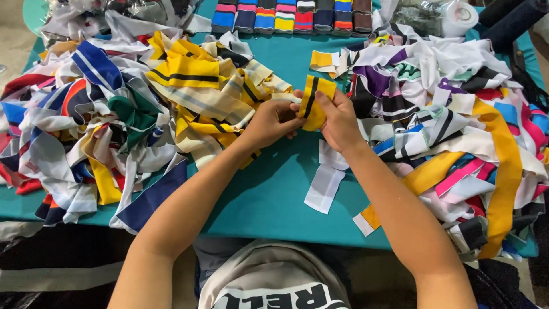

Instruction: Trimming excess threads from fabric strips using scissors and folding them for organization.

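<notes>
A teal table fills most of the view, its near edge running just above the person's lap and its far edge lined, beyond the hands, by a row of folded striped collars. Left of the hands sprawls a big heap of loose knit strips in yellow, navy, white, green and red, its nearest yellow pieces touching the left wrist. Right of the hands a second heap spreads wide, mostly white, purple, pink and orange bands, reaching the table's right edge and spilling toward the near edge. Between the heaps lies a bare wedge of teal under both forearms, the only open room, narrowing toward the hands. In it, just below the right wrist, lies a white strip, with a small white and yellow strip nearer the edge. Beyond the hands a short yellow piece lies alone on the teal. The left hand and right hand meet above the wedge, both closed in a pinch on a small yellow strip with a dark stripe along it, held folded and upright between the fingers, clear of the table.
</notes>
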